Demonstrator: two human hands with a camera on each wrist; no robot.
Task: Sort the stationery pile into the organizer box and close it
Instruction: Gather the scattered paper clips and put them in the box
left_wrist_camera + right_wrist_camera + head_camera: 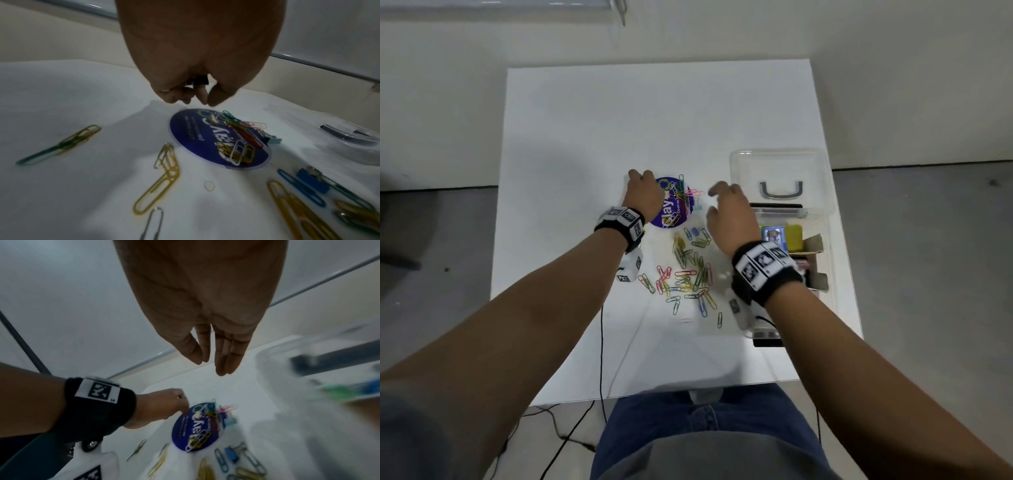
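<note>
Loose coloured paper clips (688, 274) lie spread over the middle of the white table. Beyond them lies a round blue disc (671, 209) with more clips (236, 152) on top. My left hand (640, 186) is at the disc's far left edge; its fingers (176, 95) curl round a small dark object (200, 80). My right hand (722, 209) hovers between the disc and the clear organizer box (822, 260), fingers (226, 356) straight and holding nothing. The box's lid (780, 164) lies open behind it.
A blue binder clip (312, 180) and a teal one (271, 139) lie among the paper clips. The box holds a blue packet (774, 236), a yellow-green block (794, 236) and cardboard dividers (813, 245). Black cables (602, 342) hang over the table's front edge.
</note>
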